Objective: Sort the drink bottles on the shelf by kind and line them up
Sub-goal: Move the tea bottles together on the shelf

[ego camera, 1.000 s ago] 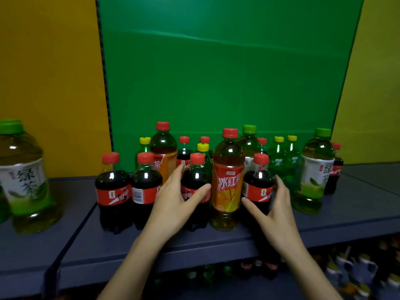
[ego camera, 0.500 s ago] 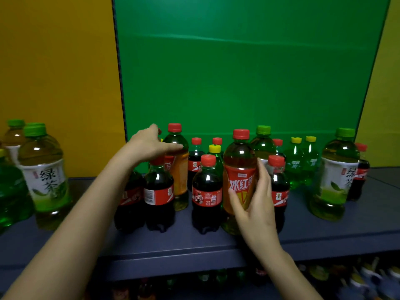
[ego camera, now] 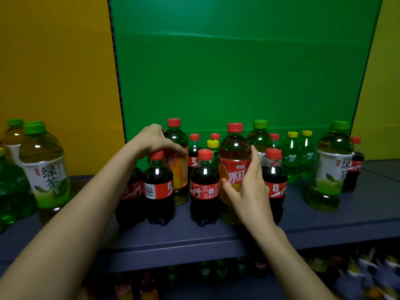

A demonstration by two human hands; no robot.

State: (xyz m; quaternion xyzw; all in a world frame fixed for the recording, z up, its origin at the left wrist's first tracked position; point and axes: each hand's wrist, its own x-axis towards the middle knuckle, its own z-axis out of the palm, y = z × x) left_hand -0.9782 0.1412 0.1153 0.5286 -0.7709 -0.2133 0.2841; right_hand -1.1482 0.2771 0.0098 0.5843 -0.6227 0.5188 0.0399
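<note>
A second ago both my hands were low at the front of the dark blue-grey metal shelf, the left on one of the small dark cola bottles with red caps and red labels, the right spread open beside another. Now both have gone to the iced tea instead. My right hand is wrapped round the front iced-tea bottle, a tall clear plastic one with amber drink, a red cap and an orange-red label. The thumb lies on the label's near face and the fingers curl round the right side, slipped in between it and the cola just to its right. That bottle stands upright on the shelf in the front row, among the colas. My left hand has lifted over the two left-hand colas and reached to the second row. Its fingers curl over the shoulder of the rear iced-tea bottle, the same kind and also upright. I think that is a proper grip, though my knuckles hide the thumb. I read this as the start of pulling the two iced teas out of the mixed cluster to pair them. Nothing is sorted yet: the colas, the green plastic soda bottles with yellow caps and the big green-tea bottle with its green cap and white label are all mingled. Lifting the rear one over the cola caps will need care, or I could knock one over.
</note>
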